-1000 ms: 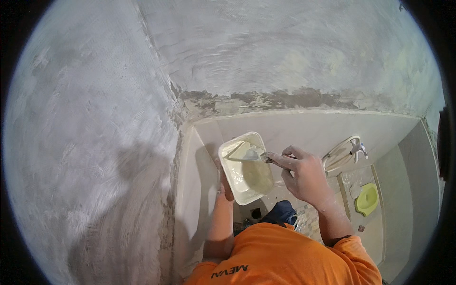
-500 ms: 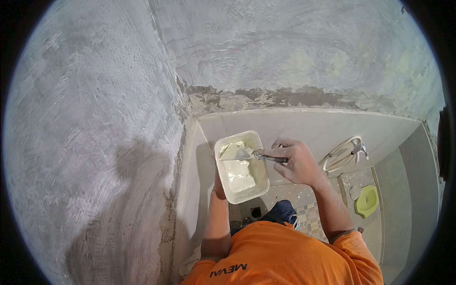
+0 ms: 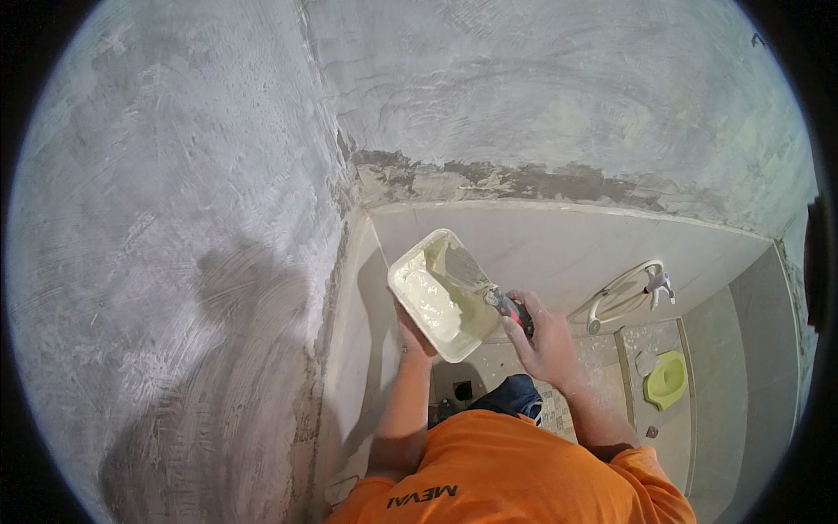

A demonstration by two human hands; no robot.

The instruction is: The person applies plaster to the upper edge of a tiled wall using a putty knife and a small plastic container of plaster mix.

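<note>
A cream-white rectangular tub (image 3: 421, 328) holds wet, pale putty (image 3: 434, 301). My left hand (image 3: 414, 335) grips the tub from its left side and beneath; the tub hides most of the fingers. In my right hand (image 3: 543, 339) is a putty knife (image 3: 467, 269), its dark handle with a red patch wrapped by the fingers. The blade is smeared with putty and leans against the tub's upper right inside edge. Both hands are in front of the tiled lower wall, near the corner.
Rough grey plastered walls (image 3: 166, 175) meet at a corner on the left. A ledge (image 3: 559, 206) tops the white tiles. To the right are a hand shower (image 3: 659, 286) with a coiled hose and a yellow-green squat toilet (image 3: 667, 381). A dark floor drain (image 3: 463, 390) lies below.
The tub has tilted and turned slightly. My right hand has moved down and turned, bringing the putty knife's blade from over the putty to the tub's right inner side.
</note>
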